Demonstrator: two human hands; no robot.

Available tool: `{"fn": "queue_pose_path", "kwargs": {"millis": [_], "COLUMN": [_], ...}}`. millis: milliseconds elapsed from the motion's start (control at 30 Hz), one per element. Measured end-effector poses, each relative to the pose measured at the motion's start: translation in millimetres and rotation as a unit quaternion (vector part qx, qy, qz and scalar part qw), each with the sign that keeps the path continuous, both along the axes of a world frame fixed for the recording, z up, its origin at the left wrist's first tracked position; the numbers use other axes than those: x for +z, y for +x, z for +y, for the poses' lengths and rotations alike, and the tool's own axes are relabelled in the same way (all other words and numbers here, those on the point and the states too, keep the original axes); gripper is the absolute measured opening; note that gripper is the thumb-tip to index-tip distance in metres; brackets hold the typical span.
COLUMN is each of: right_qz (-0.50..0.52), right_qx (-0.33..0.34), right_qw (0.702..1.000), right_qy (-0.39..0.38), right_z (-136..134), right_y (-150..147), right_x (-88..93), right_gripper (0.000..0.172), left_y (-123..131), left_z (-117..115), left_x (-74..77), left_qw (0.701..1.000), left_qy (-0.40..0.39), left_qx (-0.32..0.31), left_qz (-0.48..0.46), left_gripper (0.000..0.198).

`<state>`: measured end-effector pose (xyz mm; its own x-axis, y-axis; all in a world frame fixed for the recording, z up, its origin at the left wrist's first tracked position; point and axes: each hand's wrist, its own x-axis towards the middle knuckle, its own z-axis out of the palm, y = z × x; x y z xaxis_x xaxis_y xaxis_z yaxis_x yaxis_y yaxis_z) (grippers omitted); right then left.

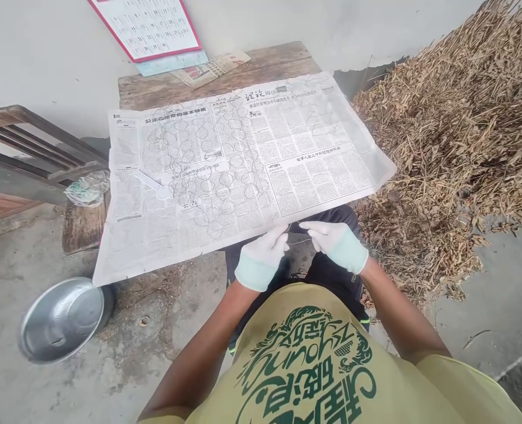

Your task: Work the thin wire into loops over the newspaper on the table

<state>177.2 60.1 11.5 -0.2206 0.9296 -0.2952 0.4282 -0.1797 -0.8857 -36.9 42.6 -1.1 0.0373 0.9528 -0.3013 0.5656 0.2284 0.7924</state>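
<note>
The left hand [261, 256] and right hand [338, 244] pinch a thin strand [299, 242] in closed fingers [280, 231], just off the near edge of the newspaper [322, 182]; a loosened pinch could drop it to the floor [185, 294].

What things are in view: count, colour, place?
Calendar: 1, white, top
Table: 1, brown, centre
Newspapers: 2, grey, on table
Rings: many, grey, on newspaper
Tool: 1, white, on newspaper
Chair: 1, brown, left
Bag: 1, whitish, on chair
Panel: 1, brown, left
Basin: 1, silver, lower left
Straw: 1 heap, tan, right
Wire: 1, pale, between hands
Shirt: 1, yellow, bottom
Trousers: 1, dark, centre
Left hand: 1, white-gloved, centre
Right hand: 1, white-gloved, centre
</note>
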Motion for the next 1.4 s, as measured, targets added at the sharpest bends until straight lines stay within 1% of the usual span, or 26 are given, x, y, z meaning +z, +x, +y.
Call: {"fn": "queue_pose_path", "kwargs": {"millis": [67,133,267,367,500,600,700,833,900,967,1000,1067,1133,1167,1300,1400], "right_qz": [-0.011,-0.023,-0.029,-0.016,-0.013,-0.017,-0.022,-0.024,-0.022,-0.019,-0.016,-0.010,-0.005,-0.004,-0.003,-0.020], "right_qx": [0.004,0.008,0.036,0.055,0.048,0.045,0.042,0.021,0.009,-0.004,-0.011,-0.022,-0.027,-0.026,0.007,0.059], "right_qw": [1.000,0.999,0.998,0.998,0.998,0.998,0.998,0.999,1.000,1.000,1.000,1.000,1.000,1.000,1.000,0.994], "right_qy": [0.018,0.038,0.051,0.038,0.037,0.033,0.029,0.020,-0.002,-0.014,-0.015,-0.015,-0.015,-0.012,0.016,0.090], "right_z": [-1.8,-3.1,-5.6,-7.4,-8.3,-7.7,-7.4,-7.3,-6.9,-6.5,-6.2,-5.8,-5.6,-5.6,-8.4,-13.9], "right_y": [0.3,1.4,4.5,5.3,4.0,3.2,3.1,2.7,2.2,1.7,1.5,1.0,0.6,0.6,2.5,6.1], "right_x": [-0.1,-1.1,-5.8,-8.7,-10.1,-9.7,-8.0,-5.1,-3.8,-2.7,-2.2,-1.6,-1.6,-2.0,-6.3,-12.0], "right_gripper": [0.044,0.044,0.045,0.045,0.043,0.042,0.042,0.041,0.040,0.040,0.040,0.040,0.040,0.041,0.042,0.042], "left_y": [0.2,0.3,-0.2,-1.4,-2.9,-2.9,-2.8,-7.5,-11.5,-14.9,-16.0,-16.5,-15.3,-14.3,-11.3,-11.4], "left_z": [-0.8,-1.2,0.6,2.9,4.9,7.3,11.0,13.0,11.5,8.9,7.3,3.7,-0.1,-1.9,-4.0,2.0], "left_x": [0.1,0.3,1.9,3.1,1.2,-2.0,-3.9,-1.0,2.9,7.5,9.7,12.7,12.9,12.0,6.3,6.1], "left_qw": [0.997,0.994,0.996,0.997,0.999,0.999,0.997,0.990,0.985,0.984,0.986,0.991,0.993,0.993,0.990,0.985], "left_qy": [0.044,0.058,0.013,-0.009,-0.006,0.004,-0.022,-0.049,-0.049,-0.040,-0.039,-0.054,-0.085,-0.096,-0.092,-0.098], "left_qx": [-0.028,-0.054,-0.081,-0.074,-0.053,-0.050,-0.054,-0.064,-0.048,-0.033,-0.031,-0.033,-0.031,-0.024,0.010,0.014], "left_qz": [0.054,0.075,0.036,0.010,-0.004,-0.010,-0.046,-0.120,-0.156,-0.169,-0.161,-0.119,-0.077,-0.070,-0.111,-0.138], "left_gripper": [0.040,0.040,0.043,0.044,0.043,0.043,0.045,0.057,0.066,0.069,0.067,0.056,0.046,0.044,0.038,0.035]}}
